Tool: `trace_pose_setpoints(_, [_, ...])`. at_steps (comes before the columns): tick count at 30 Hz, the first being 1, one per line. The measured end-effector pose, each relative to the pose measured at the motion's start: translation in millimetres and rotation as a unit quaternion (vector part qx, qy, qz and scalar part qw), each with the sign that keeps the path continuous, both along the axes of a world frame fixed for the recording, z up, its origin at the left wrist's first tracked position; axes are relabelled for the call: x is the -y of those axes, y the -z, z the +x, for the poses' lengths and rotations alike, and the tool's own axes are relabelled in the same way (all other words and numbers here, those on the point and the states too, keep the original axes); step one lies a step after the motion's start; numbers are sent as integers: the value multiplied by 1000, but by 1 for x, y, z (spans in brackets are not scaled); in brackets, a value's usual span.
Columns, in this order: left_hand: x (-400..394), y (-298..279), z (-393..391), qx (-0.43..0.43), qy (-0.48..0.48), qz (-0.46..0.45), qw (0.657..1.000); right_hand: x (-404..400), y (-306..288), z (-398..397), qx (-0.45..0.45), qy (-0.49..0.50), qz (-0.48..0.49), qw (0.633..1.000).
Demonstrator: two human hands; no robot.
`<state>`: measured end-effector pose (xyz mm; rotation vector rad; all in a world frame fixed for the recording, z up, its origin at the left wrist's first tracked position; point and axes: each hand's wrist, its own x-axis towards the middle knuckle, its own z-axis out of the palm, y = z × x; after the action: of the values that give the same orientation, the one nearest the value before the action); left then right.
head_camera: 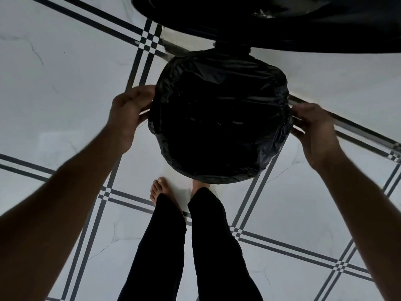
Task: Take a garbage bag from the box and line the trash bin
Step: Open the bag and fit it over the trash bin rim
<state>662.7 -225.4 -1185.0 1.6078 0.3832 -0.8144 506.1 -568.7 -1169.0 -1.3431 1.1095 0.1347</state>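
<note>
Lining step: bag edge being settled over the bin rim.
White tiled floor [65, 83] with dark stripe lines; round trash bin [221, 181] standing on it, the crinkled black plastic garbage bag [219, 118] already in it and folded over the rim. Left hand [128, 114] and right hand [314, 131] each have their grip pinched on the bag's edge at opposite sides. Next, likely: tug overhang down evenly, press slack inside.

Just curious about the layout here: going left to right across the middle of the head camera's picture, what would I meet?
Left hand → black garbage bag stretched over the trash bin → right hand.
</note>
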Motion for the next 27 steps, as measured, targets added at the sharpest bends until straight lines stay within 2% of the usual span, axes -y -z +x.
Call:
trace_pose_setpoints(5, [-5, 6, -16, 27, -8, 11, 1000, -1, 9, -11, 13, -7, 25, 1000])
trace_pose_setpoints(12, [5, 19, 4, -59, -32, 87, 994, -5, 26, -6, 23, 35, 68, 997])
trace_pose_setpoints(15, [6, 20, 3, -60, 7, 88, 994, -7, 26, -10, 3, 7, 60, 998])
trace_pose_setpoints(18, [7, 15, -1, -89, -4, 72, 993, -12, 18, -13, -21, -12, 83, 996])
trace_pose_setpoints(23, [-14, 16, -15, -109, -67, 31, 991, -12, 18, -20, -55, 95, 149, 983])
trace_pose_setpoints(27, [-28, 17, -27, -152, 29, 13, 988, -16, 20, -21, -88, 85, 163, 979])
